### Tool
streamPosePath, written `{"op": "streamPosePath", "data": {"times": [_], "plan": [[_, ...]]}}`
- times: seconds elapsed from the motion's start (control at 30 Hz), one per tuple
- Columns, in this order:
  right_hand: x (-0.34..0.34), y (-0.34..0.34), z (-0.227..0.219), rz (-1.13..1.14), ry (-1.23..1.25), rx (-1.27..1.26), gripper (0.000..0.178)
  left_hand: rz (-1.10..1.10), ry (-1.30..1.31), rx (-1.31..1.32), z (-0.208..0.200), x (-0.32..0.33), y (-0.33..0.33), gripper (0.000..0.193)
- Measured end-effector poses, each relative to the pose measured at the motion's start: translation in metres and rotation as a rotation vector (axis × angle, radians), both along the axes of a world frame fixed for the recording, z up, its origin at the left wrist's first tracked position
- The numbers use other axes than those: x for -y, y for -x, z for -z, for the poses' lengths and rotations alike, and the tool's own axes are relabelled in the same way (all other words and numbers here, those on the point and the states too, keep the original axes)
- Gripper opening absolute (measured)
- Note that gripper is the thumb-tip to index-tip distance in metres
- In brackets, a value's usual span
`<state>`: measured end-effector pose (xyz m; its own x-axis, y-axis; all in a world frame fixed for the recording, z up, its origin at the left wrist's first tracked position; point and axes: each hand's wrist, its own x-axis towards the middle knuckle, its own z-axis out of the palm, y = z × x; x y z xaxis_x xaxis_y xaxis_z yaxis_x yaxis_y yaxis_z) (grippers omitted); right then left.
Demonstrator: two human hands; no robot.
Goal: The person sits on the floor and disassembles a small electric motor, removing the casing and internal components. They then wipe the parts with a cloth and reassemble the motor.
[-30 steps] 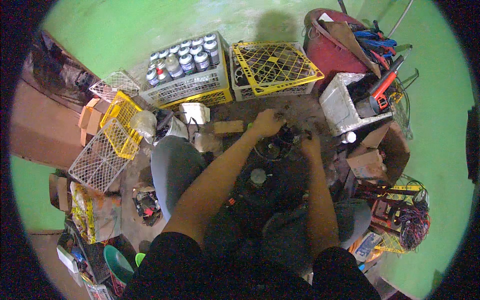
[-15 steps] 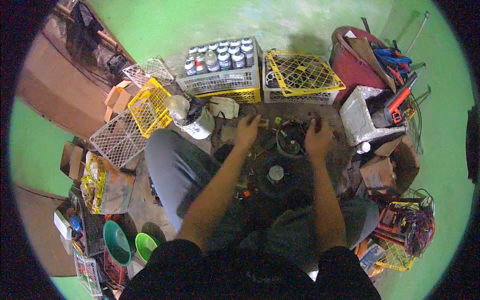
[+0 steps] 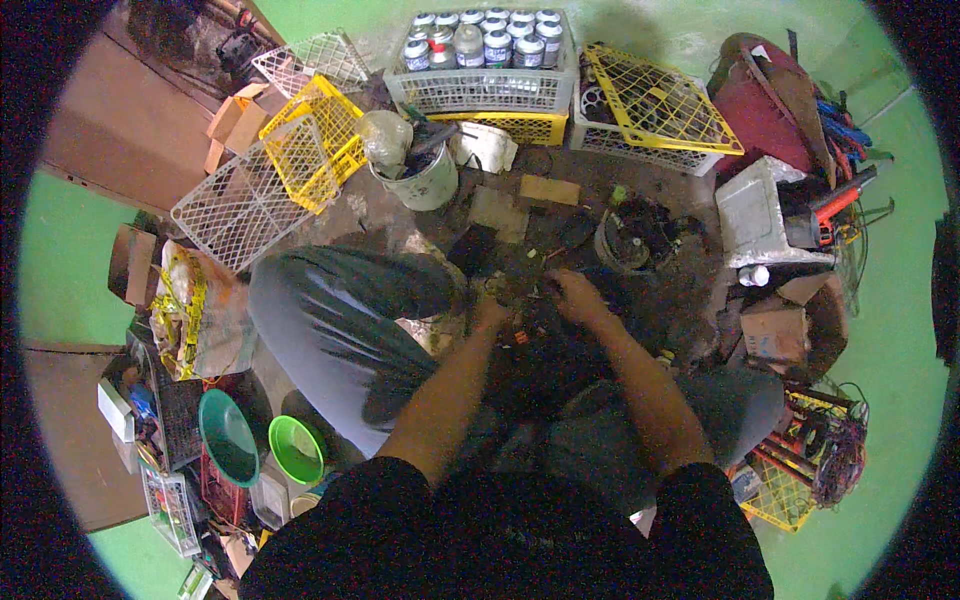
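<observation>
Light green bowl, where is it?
In the head view, the light green bowl sits lower left, just right of the dark green bowl, near the black left sleeve.

Two hands (image 3: 489, 311) (image 3: 578, 297), two green basins (image 3: 228, 438) (image 3: 297, 449) (one paler), one red tub (image 3: 752, 108), one red-capped bottle (image 3: 441, 57).

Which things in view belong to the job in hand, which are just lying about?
Likely in use, judging by nearness:
left hand and right hand, grip unclear
small parts between them, too blurred to identify
orange piece
round tub

Apparently just lying about:
pale crate of cans
white bucket
dark green basin
light green basin
foam box
</observation>
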<state>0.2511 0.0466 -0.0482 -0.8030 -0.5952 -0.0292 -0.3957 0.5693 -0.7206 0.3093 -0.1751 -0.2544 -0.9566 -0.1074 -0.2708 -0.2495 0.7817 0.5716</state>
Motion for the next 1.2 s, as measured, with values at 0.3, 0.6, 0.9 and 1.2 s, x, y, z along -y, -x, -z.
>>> {"op": "streamPosePath", "data": {"times": [0.3,0.6,0.9,1.2], "plan": [[0.048,-0.023,0.091,-0.215,-0.287,0.094,0.048,-0.38,0.11,-0.18,0.028,-0.054,-0.068,0.064],[0.081,-0.052,0.079,-0.131,-0.573,0.172,0.089,-0.779,-0.242,0.756,0.062,-0.034,-0.088,0.062],[0.049,-0.066,0.113,-0.158,-0.539,0.234,0.072,-0.672,-0.339,0.901,0.053,-0.033,-0.072,0.061],[0.03,-0.091,0.193,0.006,-0.356,0.276,0.072,-0.717,-0.388,0.836,0.043,-0.045,-0.059,0.052]]}}
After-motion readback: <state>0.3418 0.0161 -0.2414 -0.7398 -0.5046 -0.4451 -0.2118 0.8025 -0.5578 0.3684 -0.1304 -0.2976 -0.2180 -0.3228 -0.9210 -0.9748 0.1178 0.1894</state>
